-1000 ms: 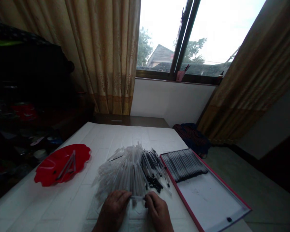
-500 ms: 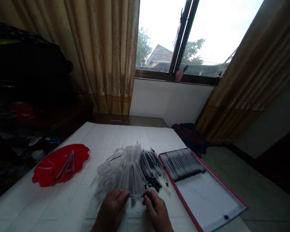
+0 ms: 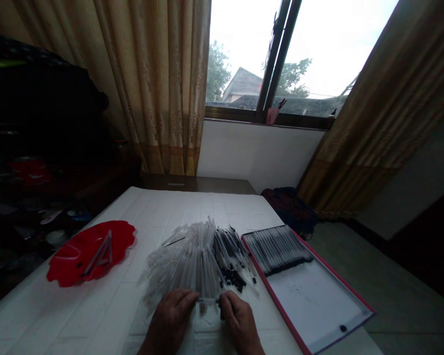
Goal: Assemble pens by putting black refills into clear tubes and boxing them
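A thin clear plastic tube (image 3: 208, 300) lies crosswise between my two hands, low in the head view. My left hand (image 3: 170, 318) pinches its left end. At the other end, where something dark shows, the fingers of my right hand (image 3: 239, 318) are closed on it. Just beyond the hands spreads a heap of clear tubes (image 3: 198, 261). Dark-tipped tubes (image 3: 227, 246) lie on the heap's right side, with a cluster of small black caps (image 3: 234, 279) in front of them. My fingertips hide both ends of the held tube.
At right, a red-edged tray (image 3: 277, 296) holds a row of black-ended tubes (image 3: 281, 249) and one loose black piece (image 3: 343, 328). A red wavy-rimmed plate (image 3: 64, 264) with a few tubes stands at left on the white table (image 3: 103, 315). Dark clutter lies beyond the table's left edge.
The view has shifted very slightly, so the surroundings sit a little further left. Both hands still hold the tube in nearly the same place.
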A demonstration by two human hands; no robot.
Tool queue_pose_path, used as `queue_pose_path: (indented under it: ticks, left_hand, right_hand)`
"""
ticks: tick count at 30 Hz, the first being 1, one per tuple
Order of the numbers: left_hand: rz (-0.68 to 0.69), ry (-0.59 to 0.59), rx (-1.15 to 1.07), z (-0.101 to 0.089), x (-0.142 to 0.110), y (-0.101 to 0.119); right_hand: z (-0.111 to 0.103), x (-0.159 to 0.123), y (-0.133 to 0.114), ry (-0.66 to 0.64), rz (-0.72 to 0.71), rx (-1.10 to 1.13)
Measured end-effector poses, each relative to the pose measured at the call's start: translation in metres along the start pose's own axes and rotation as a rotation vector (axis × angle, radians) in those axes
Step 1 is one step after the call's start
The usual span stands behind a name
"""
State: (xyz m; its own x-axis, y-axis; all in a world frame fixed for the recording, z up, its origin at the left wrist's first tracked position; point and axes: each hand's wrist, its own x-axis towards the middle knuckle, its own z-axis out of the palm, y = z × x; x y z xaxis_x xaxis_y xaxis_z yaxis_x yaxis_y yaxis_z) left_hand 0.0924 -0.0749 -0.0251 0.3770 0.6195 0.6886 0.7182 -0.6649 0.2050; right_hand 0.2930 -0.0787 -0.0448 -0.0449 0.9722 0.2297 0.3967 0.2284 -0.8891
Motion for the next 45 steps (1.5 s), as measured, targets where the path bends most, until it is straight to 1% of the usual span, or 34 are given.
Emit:
queue_pose_path:
  ticks: [2, 8, 15, 20, 22, 25, 27, 31, 34, 37, 39, 40, 42, 44, 45]
  left_hand:
    - [-0.003, 0.001, -0.008, -0.001, 0.001, 0.001]
    - [-0.007, 0.002, -0.010, 0.000, 0.000, 0.000]
    - [0.022, 0.011, 0.040, 0.002, -0.003, -0.004]
    - [0.045, -0.016, 0.047, 0.001, -0.001, -0.003]
    - [0.068, -0.030, 0.051, 0.002, -0.001, -0.002]
    - [0.092, -0.028, 0.056, 0.004, 0.000, 0.000]
    - [0.087, -0.031, 0.062, 0.004, 0.000, 0.002]
    - [0.052, -0.055, 0.085, 0.002, 0.000, 0.001]
    - [0.014, -0.061, 0.121, -0.007, -0.006, -0.012]
    - [-0.038, -0.052, 0.159, -0.024, -0.017, -0.041]
    - [-0.124, -0.057, 0.207, -0.038, -0.024, -0.064]
    - [-0.199, -0.066, 0.230, -0.045, -0.027, -0.075]
    - [-0.441, -0.139, 0.281, -0.054, -0.030, -0.091]
    - [-0.618, -0.196, 0.311, -0.058, -0.028, -0.099]
    - [-0.668, -0.211, 0.319, -0.058, -0.026, -0.101]
  right_hand:
    - [-0.001, 0.000, 0.000, 0.007, -0.014, 0.026]
    - [-0.003, -0.001, -0.001, -0.044, -0.050, 0.043]
    - [-0.002, 0.001, 0.003, -0.018, 0.009, 0.121]
    - [0.001, -0.001, 0.005, 0.037, 0.008, 0.124]
    - [0.002, -0.002, 0.004, 0.007, -0.023, 0.084]
    - [0.001, -0.001, 0.003, -0.085, -0.135, -0.047]
    - [0.000, 0.000, 0.001, -0.105, -0.182, -0.099]
    - [-0.002, 0.002, -0.001, -0.057, -0.202, -0.083]
    - [-0.002, 0.002, 0.004, -0.011, -0.215, -0.046]
    - [-0.001, 0.002, 0.013, 0.056, -0.176, 0.000]
    - [0.000, 0.002, 0.019, 0.099, -0.124, 0.020]
    - [0.000, 0.002, 0.021, 0.111, -0.097, 0.024]
    - [-0.001, 0.002, 0.023, 0.115, -0.054, 0.025]
    - [-0.002, 0.003, 0.023, 0.099, -0.038, 0.018]
    - [-0.003, 0.003, 0.023, 0.087, -0.039, 0.013]
